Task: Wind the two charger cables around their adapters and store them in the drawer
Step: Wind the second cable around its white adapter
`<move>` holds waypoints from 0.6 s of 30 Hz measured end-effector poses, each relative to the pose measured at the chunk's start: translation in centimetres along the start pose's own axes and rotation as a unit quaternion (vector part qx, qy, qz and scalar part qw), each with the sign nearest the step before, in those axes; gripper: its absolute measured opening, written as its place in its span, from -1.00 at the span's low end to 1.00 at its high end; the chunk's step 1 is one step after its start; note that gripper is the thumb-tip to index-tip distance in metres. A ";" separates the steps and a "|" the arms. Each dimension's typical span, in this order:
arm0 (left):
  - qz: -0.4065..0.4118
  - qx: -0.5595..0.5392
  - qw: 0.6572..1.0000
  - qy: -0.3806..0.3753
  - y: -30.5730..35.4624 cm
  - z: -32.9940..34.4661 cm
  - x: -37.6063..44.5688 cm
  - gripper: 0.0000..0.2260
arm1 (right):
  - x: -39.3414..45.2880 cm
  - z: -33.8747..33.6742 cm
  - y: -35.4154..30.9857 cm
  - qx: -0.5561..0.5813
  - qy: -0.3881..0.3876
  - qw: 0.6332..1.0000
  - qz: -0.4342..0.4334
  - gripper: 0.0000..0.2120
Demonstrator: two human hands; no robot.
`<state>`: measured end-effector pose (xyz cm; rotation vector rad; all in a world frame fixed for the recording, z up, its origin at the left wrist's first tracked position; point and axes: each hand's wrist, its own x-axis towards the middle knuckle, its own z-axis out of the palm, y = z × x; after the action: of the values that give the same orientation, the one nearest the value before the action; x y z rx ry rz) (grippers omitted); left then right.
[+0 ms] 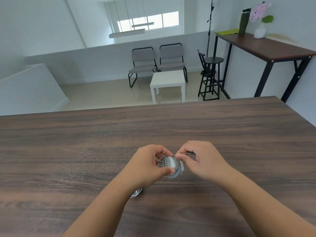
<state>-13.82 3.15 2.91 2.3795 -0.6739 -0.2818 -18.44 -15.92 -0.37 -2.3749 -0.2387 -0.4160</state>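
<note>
**Charger held in both hands above the wooden surface**

Charger adapter (169, 165), white and wrapped in loops of grey cable (161, 159), sits between the two hands, low over the dark wooden surface (68, 151), toward its near edge. The left hand (150, 165) has its grip clenched on the adapter, thumb pressed on the near side and fingers curled over the far side. The right hand (203, 159) pinches the loose cable end (185, 153) between thumb and forefinger, just beside the adapter; the short thin stretch runs off to the right under the fingers.

A second pale item (136, 194) lies on the surface under the left wrist, mostly hidden, so what it is cannot be told.

Beyond the far edge stand two grey chairs (157, 62), a small white table (168, 82) and a black stool (211, 76). A tall side table (266, 47) at right carries a dark bottle (243, 21) and a vase of flowers (260, 17).
</note>
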 end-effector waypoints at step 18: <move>-0.006 -0.107 0.983 0.148 0.2 0.2 0.8 -0.69 | -0.8 1.4 -1.1 0.176 0.102 0.976 0.082 -0.89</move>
<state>-13.28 2.45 2.86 2.1603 -0.4644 -0.0024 -19.11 -14.22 -1.00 -1.9716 -0.0171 -0.4909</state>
